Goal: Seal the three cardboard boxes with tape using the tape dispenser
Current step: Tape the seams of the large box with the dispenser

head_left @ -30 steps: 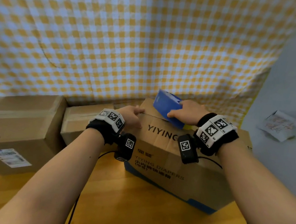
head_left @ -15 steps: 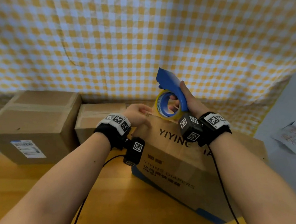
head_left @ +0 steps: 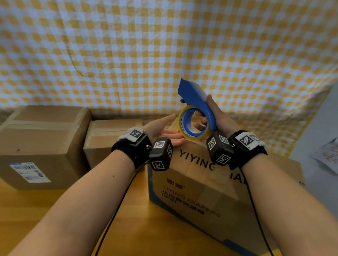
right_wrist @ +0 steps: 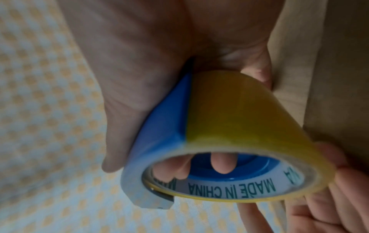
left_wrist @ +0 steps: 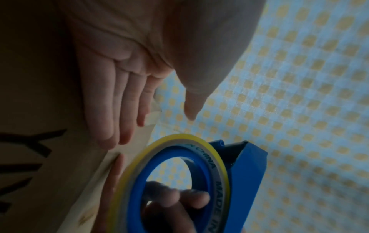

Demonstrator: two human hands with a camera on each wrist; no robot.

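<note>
My right hand (head_left: 210, 119) grips the blue tape dispenser (head_left: 195, 97) above the far edge of the printed "YIYING" cardboard box (head_left: 209, 193). Its fingers pass through the core of the yellowish tape roll (head_left: 193, 124), and the thumb lies along the blue handle. My left hand (head_left: 163, 129) is open with straight fingers (left_wrist: 119, 110) on the box top, just left of the roll (left_wrist: 127, 181). A large labelled box (head_left: 34, 146) and a smaller box (head_left: 109, 140) stand to the left. In the right wrist view the roll (right_wrist: 229, 113) fills the middle.
The boxes stand on a wooden table (head_left: 153, 240) whose front edge is near me. A yellow-and-white checked cloth (head_left: 173, 35) hangs close behind them. A crumpled paper (head_left: 334, 156) lies on the grey surface at right. Black cables run from both wrists.
My right hand lifted the dispenser off the printed box's top and tipped its blade end upward. My left hand's fingers straightened out beside the roll.
</note>
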